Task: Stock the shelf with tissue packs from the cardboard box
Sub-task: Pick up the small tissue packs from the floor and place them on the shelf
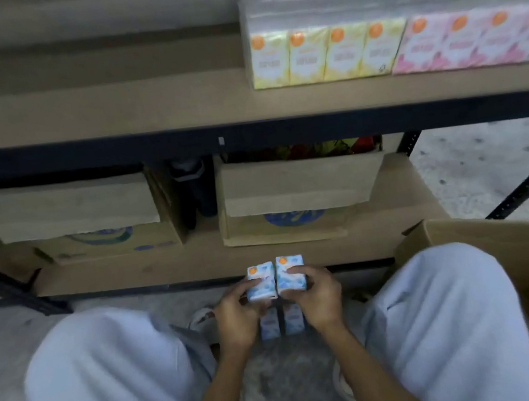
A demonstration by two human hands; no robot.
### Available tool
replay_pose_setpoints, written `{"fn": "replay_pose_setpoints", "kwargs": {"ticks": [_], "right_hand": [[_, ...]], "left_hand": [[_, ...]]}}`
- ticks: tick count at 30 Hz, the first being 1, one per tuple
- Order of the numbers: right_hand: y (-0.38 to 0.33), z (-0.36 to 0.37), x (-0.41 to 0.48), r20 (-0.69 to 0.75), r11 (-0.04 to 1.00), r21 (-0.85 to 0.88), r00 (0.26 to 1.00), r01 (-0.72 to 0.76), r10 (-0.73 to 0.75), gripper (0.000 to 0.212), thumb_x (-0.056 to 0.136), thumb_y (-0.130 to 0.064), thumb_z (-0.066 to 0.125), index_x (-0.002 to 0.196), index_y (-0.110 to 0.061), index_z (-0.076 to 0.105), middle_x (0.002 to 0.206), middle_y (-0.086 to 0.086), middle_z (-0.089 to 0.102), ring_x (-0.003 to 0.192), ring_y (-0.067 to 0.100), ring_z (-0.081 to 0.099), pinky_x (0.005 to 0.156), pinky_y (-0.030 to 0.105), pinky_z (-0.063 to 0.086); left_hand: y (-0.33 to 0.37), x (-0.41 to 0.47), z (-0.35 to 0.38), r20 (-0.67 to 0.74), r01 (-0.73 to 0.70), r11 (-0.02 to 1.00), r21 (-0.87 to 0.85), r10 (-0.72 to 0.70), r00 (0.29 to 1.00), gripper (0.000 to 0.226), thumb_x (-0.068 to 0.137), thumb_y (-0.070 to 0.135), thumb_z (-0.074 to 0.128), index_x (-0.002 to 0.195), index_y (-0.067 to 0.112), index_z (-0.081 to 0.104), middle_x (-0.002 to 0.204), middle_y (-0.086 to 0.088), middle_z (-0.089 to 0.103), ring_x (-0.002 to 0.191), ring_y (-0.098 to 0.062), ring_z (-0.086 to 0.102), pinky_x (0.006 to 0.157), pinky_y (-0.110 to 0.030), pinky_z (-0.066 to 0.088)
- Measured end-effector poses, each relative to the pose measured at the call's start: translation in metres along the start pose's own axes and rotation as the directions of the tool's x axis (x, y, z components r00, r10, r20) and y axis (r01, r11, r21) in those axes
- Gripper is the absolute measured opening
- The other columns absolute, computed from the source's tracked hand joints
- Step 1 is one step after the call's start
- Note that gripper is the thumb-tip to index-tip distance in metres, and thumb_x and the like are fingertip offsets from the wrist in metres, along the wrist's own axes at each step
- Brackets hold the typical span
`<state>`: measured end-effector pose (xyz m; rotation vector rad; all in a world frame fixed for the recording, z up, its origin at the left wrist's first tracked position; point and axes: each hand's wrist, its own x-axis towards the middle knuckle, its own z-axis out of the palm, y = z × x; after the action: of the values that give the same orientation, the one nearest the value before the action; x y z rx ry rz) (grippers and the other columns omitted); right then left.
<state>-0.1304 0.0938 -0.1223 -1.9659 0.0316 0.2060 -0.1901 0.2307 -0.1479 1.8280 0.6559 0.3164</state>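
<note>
A person crouches in front of the shelf [112, 112] with a bundle of blue tissue packs [261, 270] held low between the knees, well short of the upper board. The left hand [237, 317] grips the bundle's left side and the right hand [318, 300] its right side, fingers curled over the front faces and thumbs underneath. The bundle lies with its long axis running away from the body towards the shelf, and more blue packs show below the hands (whether one wrapped set or loose packs, I cannot tell). The open cardboard box [494, 238] sits just beside the right knee. On the upper board, a yellow row [322, 55] touches a pink row [470, 41] at the right, and bare board runs leftward from the yellow row. That bare stretch begins almost straight above and ahead of the hands, a shade left, so the left hand is marginally nearer. In my judgement the bundle must rise and go forward, probably turned crosswise to match the rows. Two other boxes [74, 207] occupy the lower shelf.
</note>
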Motion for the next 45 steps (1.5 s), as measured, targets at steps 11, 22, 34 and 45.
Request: {"fn": "replay_pose_setpoints", "kwargs": {"ticks": [11, 22, 34, 45], "right_hand": [[-0.142, -0.032, -0.006, -0.052, 0.900, -0.010, 0.899, 0.436, -0.436, 0.042, 0.059, -0.021, 0.087, 0.099, -0.026, 0.074, 0.107, -0.002, 0.064, 0.093, 0.010, 0.062, 0.088, 0.025, 0.050], [-0.251, -0.044, 0.005, -0.083, 0.762, -0.018, 0.759, 0.647, -0.646, 0.042, 0.064, -0.022, 0.086, 0.104, -0.023, 0.072, 0.113, -0.001, 0.063, 0.099, 0.015, 0.061, 0.094, 0.033, 0.050], [-0.287, -0.022, 0.060, 0.030, 0.790, -0.164, 0.803, 0.591, -0.595, 0.043, 0.066, -0.027, 0.085, 0.107, -0.021, 0.071, 0.108, 0.003, 0.065, 0.101, 0.016, 0.060, 0.091, 0.031, 0.050], [-0.303, -0.019, 0.076, 0.121, 0.746, -0.308, 0.803, 0.590, -0.584, 0.045, 0.073, -0.028, 0.079, 0.116, -0.021, 0.068, 0.121, 0.002, 0.064, 0.111, 0.016, 0.055, 0.091, 0.017, 0.037]], "left_hand": [[0.138, 0.013, -0.082, -0.207, -0.369, 0.927, -0.065, 0.349, 0.914, 0.037, 0.063, 0.009, 0.085, 0.094, 0.024, 0.072, 0.112, 0.003, 0.065, 0.105, -0.010, 0.063, 0.085, -0.025, 0.053], [0.239, 0.042, -0.138, -0.338, -0.560, 0.822, 0.102, 0.558, 0.758, 0.041, 0.063, 0.008, 0.085, 0.101, 0.019, 0.073, 0.114, 0.006, 0.064, 0.102, -0.004, 0.061, 0.082, -0.007, 0.046], [0.272, 0.093, -0.144, -0.128, -0.378, 0.853, 0.361, 0.447, 0.885, 0.046, 0.072, 0.016, 0.081, 0.116, 0.016, 0.068, 0.116, -0.003, 0.067, 0.090, -0.010, 0.057, 0.082, -0.011, 0.038], [0.272, 0.120, -0.152, -0.082, -0.357, 0.887, 0.293, 0.395, 0.915, 0.037, 0.071, 0.021, 0.082, 0.107, 0.026, 0.071, 0.106, -0.001, 0.068, 0.090, -0.014, 0.065, 0.090, -0.027, 0.050]]}}
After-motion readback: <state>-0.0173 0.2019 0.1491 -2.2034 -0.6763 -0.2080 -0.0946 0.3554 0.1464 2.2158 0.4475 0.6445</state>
